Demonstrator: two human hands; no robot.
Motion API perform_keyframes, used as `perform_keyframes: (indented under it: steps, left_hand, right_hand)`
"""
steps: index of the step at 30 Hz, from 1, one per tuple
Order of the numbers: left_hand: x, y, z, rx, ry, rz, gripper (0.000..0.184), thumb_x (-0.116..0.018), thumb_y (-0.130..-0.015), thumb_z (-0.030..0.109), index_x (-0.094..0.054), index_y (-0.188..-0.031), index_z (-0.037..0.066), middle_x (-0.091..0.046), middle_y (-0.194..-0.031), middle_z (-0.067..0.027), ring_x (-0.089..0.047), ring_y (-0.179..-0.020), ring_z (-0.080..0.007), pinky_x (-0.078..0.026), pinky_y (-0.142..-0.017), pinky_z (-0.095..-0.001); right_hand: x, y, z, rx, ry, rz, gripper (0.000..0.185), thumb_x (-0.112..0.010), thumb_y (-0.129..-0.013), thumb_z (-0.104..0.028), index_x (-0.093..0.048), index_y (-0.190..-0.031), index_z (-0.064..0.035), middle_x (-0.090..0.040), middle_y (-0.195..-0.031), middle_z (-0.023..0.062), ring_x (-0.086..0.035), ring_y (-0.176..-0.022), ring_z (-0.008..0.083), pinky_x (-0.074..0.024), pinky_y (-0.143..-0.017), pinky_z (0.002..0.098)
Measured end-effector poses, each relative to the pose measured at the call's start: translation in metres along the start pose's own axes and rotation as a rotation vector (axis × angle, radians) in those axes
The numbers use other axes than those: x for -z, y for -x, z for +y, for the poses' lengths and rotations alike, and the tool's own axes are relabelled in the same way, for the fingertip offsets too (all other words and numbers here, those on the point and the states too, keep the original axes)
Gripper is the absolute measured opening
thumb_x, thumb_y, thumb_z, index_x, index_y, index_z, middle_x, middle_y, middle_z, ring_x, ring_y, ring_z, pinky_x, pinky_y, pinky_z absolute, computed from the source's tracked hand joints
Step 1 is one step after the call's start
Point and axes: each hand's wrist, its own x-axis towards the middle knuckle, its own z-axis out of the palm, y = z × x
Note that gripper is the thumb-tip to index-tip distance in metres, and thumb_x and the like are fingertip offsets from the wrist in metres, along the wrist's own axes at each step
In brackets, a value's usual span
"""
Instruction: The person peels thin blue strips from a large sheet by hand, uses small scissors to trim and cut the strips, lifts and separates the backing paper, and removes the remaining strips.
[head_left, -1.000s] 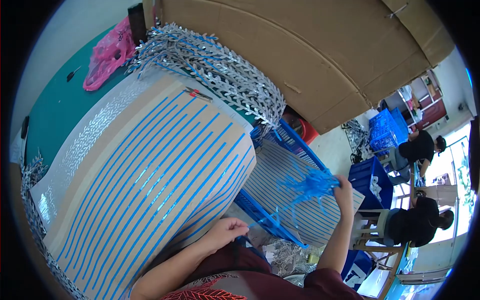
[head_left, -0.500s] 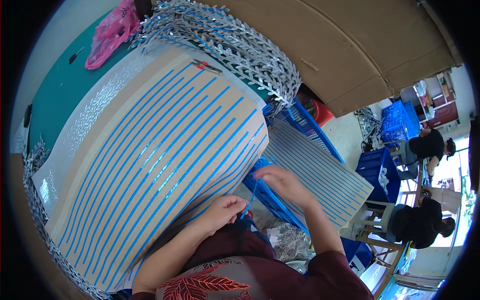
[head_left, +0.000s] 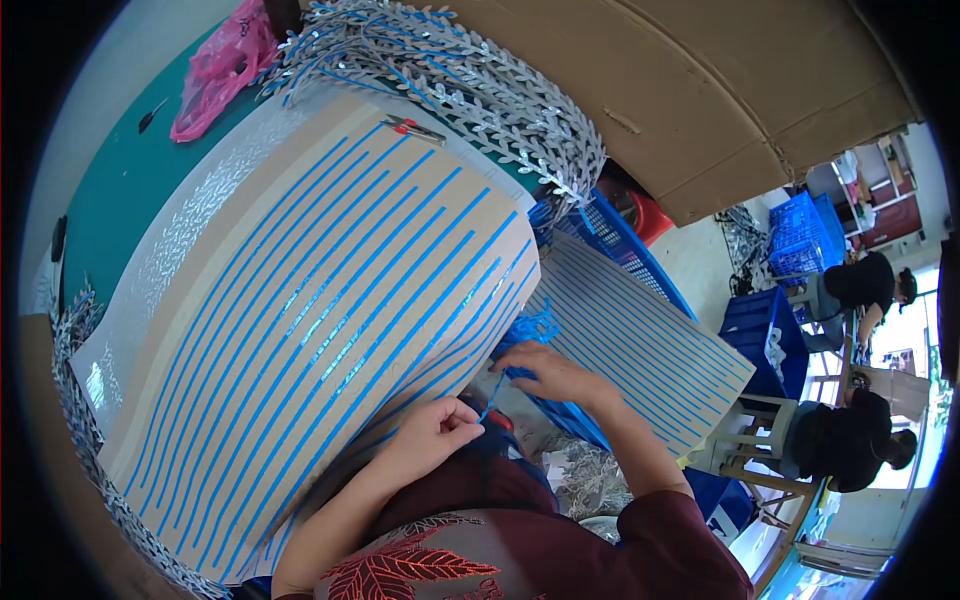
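Blue strips run side by side across a large tan sheet in front of me. At the sheet's lower right edge, my left hand pinches the end of a thin blue strand. My right hand is closed on the strand's other part, beside a tangled blue bundle. A second striped sheet lies over a blue crate to the right. Red-handled snips rest at the first sheet's top edge.
Silver leaf garlands are heaped behind the sheet, near a pink bag and a large cardboard box. Two people, one above and one below, sit at the far right. A blue bin stands nearer.
My right hand has come in from the right with the blue bundle, which was spread over the second sheet, and is now near my left hand. The view has shifted.
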Motion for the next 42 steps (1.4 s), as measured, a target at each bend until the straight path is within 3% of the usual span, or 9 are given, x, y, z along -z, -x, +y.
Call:
perform_keyframes:
  steps: [5, 8, 11, 14, 17, 20, 31, 37, 42]
  left_hand:
    - [-0.002, 0.004, 0.007, -0.017, -0.248, 0.103, 0.021, -0.084, -0.090, 0.013, -0.069, -0.100, 0.002, -0.066, -0.082, -0.0006, -0.058, -0.070, -0.0085, -0.048, -0.062, -0.0272]
    - [-0.004, 0.010, 0.014, -0.018, -0.384, 0.195, 0.020, -0.084, -0.088, 0.013, -0.068, -0.097, 0.004, -0.066, -0.077, -0.0051, -0.062, -0.068, -0.0161, -0.051, -0.064, -0.0325]
    - [-0.006, 0.017, 0.024, 0.003, -0.612, 0.232, 0.021, -0.079, -0.089, 0.015, -0.067, -0.102, 0.005, -0.069, -0.079, -0.0146, -0.069, -0.077, -0.0333, -0.054, -0.070, -0.0447]
    - [-0.007, 0.023, 0.025, 0.067, -0.673, 0.246, 0.016, -0.075, -0.090, 0.015, -0.068, -0.101, 0.006, -0.071, -0.089, -0.0163, -0.070, -0.084, -0.0387, -0.055, -0.074, -0.0500]
    - [-0.005, 0.032, 0.009, -0.164, -0.671, 0.358, 0.014, -0.079, -0.089, 0.014, -0.074, -0.098, 0.004, -0.068, -0.091, -0.0130, -0.067, -0.075, -0.0295, -0.053, -0.069, -0.0401]
    - [0.002, 0.042, 0.009, -0.178, -0.504, 0.330, 0.015, -0.080, -0.090, 0.014, -0.077, -0.098, 0.002, -0.066, -0.100, -0.0124, -0.065, -0.076, -0.0247, -0.052, -0.068, -0.0358]
    - [0.016, 0.064, 0.002, 0.016, -0.031, 0.177, 0.016, -0.078, -0.098, 0.016, -0.079, -0.105, 0.001, -0.066, -0.091, -0.0012, -0.052, -0.066, -0.0087, -0.045, -0.063, -0.0254]
    - [0.029, 0.068, 0.014, 0.272, 0.376, 0.078, 0.024, -0.072, -0.103, 0.021, -0.078, -0.114, 0.000, -0.067, -0.083, 0.0011, -0.042, -0.053, -0.0021, -0.029, -0.048, -0.0209]
    - [0.034, 0.071, 0.009, 0.300, 0.449, 0.039, 0.032, -0.071, -0.105, 0.029, -0.077, -0.119, 0.001, -0.065, -0.082, 0.0034, -0.041, -0.052, -0.0015, -0.028, -0.046, -0.0203]
  right_hand:
    - [-0.005, -0.004, -0.005, -0.061, 0.023, 0.050, 0.016, -0.076, -0.092, -0.013, -0.076, -0.108, -0.0094, -0.074, -0.112, 0.0101, -0.067, -0.113, 0.0339, -0.0503, -0.101, 0.0475]
    - [0.003, 0.002, -0.014, -0.032, -0.003, 0.195, 0.013, -0.077, -0.091, -0.012, -0.075, -0.104, -0.0083, -0.075, -0.103, 0.0096, -0.069, -0.106, 0.0336, -0.0529, -0.094, 0.0444]
    - [0.003, 0.010, -0.016, -0.022, 0.043, 0.297, 0.012, -0.078, -0.090, -0.011, -0.075, -0.101, -0.0077, -0.074, -0.098, 0.0096, -0.070, -0.101, 0.0333, -0.0538, -0.090, 0.0431]
    - [0.003, 0.014, -0.021, -0.026, 0.054, 0.349, 0.012, -0.079, -0.088, -0.009, -0.075, -0.099, -0.0072, -0.074, -0.099, 0.0100, -0.069, -0.099, 0.0329, -0.0536, -0.089, 0.0437]
    - [-0.001, 0.015, -0.029, -0.017, 0.078, 0.409, 0.013, -0.080, -0.086, -0.006, -0.075, -0.098, -0.0067, -0.074, -0.099, 0.0103, -0.070, -0.098, 0.0325, -0.0535, -0.087, 0.0434]
    - [-0.005, 0.015, -0.033, -0.015, 0.067, 0.437, 0.014, -0.081, -0.084, -0.003, -0.075, -0.097, -0.0069, -0.074, -0.099, 0.0100, -0.070, -0.097, 0.0323, -0.0535, -0.086, 0.0428]
    - [-0.022, 0.004, -0.055, -0.030, 0.099, 0.449, 0.018, -0.082, -0.082, -0.001, -0.075, -0.099, -0.0054, -0.072, -0.096, 0.0113, -0.068, -0.094, 0.0322, -0.0543, -0.085, 0.0427]
    - [-0.044, 0.018, -0.081, -0.247, -0.361, 0.274, 0.022, -0.081, -0.088, -0.005, -0.071, -0.108, -0.0031, -0.069, -0.104, 0.0135, -0.068, -0.099, 0.0321, -0.0555, -0.087, 0.0402]
    - [-0.060, 0.016, -0.091, -0.071, -0.161, 0.274, 0.017, -0.078, -0.093, -0.007, -0.072, -0.107, -0.0019, -0.070, -0.103, 0.0139, -0.069, -0.101, 0.0305, -0.0545, -0.090, 0.0387]
